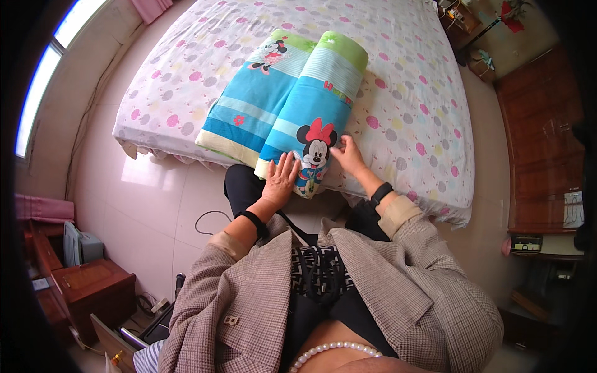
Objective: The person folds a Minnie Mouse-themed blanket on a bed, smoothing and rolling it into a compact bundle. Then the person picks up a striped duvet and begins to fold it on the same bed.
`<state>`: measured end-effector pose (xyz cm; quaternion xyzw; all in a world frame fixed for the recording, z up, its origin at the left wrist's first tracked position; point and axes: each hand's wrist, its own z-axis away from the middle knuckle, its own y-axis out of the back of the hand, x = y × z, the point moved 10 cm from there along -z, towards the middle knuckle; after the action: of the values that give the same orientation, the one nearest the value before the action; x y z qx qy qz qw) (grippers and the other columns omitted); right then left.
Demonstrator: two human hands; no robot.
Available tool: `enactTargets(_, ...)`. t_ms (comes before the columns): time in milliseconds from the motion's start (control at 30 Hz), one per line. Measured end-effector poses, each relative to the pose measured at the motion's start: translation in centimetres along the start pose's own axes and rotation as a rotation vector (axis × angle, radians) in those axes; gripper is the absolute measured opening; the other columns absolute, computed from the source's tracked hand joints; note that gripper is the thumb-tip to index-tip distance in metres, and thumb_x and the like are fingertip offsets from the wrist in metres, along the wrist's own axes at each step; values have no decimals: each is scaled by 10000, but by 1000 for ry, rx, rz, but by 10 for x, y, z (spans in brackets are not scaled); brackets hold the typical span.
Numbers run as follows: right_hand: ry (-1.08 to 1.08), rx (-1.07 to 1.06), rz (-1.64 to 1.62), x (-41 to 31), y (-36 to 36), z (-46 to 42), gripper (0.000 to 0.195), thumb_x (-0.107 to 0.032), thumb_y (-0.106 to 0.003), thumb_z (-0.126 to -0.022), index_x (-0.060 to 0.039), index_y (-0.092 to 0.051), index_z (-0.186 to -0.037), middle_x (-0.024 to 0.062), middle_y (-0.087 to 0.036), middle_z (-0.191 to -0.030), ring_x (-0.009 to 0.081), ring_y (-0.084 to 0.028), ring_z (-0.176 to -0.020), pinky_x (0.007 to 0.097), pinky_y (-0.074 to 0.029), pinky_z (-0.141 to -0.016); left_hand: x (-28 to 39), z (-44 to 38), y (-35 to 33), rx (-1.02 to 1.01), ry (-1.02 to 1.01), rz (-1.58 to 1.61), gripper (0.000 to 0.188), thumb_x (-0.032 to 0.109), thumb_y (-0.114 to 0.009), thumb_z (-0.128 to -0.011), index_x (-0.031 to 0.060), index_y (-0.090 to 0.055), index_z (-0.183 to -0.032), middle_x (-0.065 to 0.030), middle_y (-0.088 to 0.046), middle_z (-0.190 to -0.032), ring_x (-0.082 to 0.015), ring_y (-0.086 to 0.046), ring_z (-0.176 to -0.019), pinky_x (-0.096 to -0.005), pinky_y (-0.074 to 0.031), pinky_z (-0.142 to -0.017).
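A cartoon-mouse-printed quilt (289,109), folded and rolled in blue, green and cream bands, lies on the near part of the bed. Its right half forms a thick roll, and the left half looks flatter. My left hand (281,178) rests flat on the near end of the roll, fingers slightly spread. Along the roll's right side, beside the large mouse face, my right hand (349,156) has bent fingers and grips nothing that I can see. Its fingertips are at the fabric; whether they press on it is unclear.
The bed (410,93) wears a white sheet with pink and grey spots. Tiled floor (140,205) surrounds it. A wooden cabinet (541,140) stands at right; a wooden drawer unit (93,279) is at lower left. A thin black cable (200,221) loops on the floor.
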<state>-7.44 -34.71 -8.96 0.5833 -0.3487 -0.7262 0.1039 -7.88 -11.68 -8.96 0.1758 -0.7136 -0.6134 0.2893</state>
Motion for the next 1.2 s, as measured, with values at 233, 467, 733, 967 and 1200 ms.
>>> enactTargets(233,-291,-101,-540,36,1,-74,650,-379,-695,-837,66,-479,-1258,158,-584,-1202,226,-549,-1094,350,-421,-952,-3,-1,-2,28,14,-34,624,150,-479,-870,98,-279,-1458,-152,-201,-1544,-326,-205,-1428,-550,-165,-1114)
enactTargets(467,-369,-120,-863,32,3,-123,756,-457,-662,-857,53,-416,-1358,121,-467,-1381,230,-429,-1248,368,-327,-1051,-7,1,4,99,29,19,603,161,-516,-825,112,-373,-1409,-148,-331,-1489,-303,-318,-1381,-527,-209,-1095)
enactTargets(733,-533,-22,-1035,92,-14,-183,680,-394,-748,-777,7,-524,-1279,113,-567,-1267,251,-518,-1135,409,-378,-1004,-9,4,4,69,48,130,606,142,-524,-836,139,-361,-1420,-138,-322,-1493,-292,-314,-1386,-531,-218,-1097)
enactTargets(967,-389,39,-832,102,15,-199,341,-278,-756,-763,-26,-660,-973,76,-647,-930,218,-588,-813,385,-458,-836,-10,-2,21,105,74,332,722,196,-738,-669,126,-463,-1333,-139,-396,-1442,-318,-337,-1369,-533,-219,-1099)
enactTargets(1200,-371,98,-914,91,44,-174,375,-252,-760,-770,4,-659,-1025,97,-677,-965,216,-629,-835,370,-499,-793,-10,-6,29,126,-33,318,721,179,-759,-648,123,-483,-1312,-136,-427,-1423,-337,-375,-1343,-528,-252,-1083)
